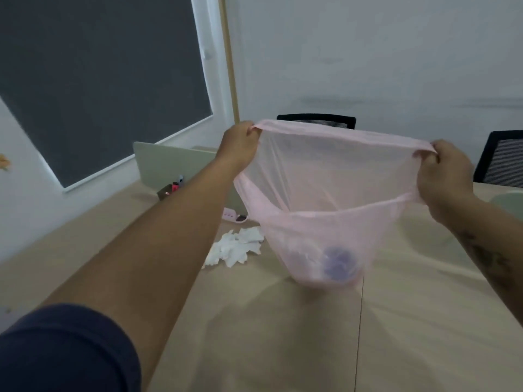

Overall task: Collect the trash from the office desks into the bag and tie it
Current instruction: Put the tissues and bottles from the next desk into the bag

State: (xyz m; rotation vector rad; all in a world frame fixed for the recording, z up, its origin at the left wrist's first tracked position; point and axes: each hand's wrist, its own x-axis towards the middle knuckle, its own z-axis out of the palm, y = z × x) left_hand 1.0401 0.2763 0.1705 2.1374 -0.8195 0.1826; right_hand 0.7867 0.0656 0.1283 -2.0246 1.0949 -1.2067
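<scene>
A thin pink plastic bag [325, 193] hangs above the beige desk [283, 335], its mouth stretched wide between my hands. My left hand [239, 142] grips the rim at the left; my right hand [444, 176] grips it at the right. Through the plastic I see a bluish-purple round item [339, 263] and some pale trash at the bottom. A pile of crumpled white tissues [235, 247] lies on the desk just left of the bag's bottom.
A pink flat object [236, 215] lies behind the tissues. A small box with red and dark items [171, 188] sits near a pale green divider [169, 162]. Two black mesh chairs [317, 121] [501, 157] stand at the far side. A dark window blind fills the left.
</scene>
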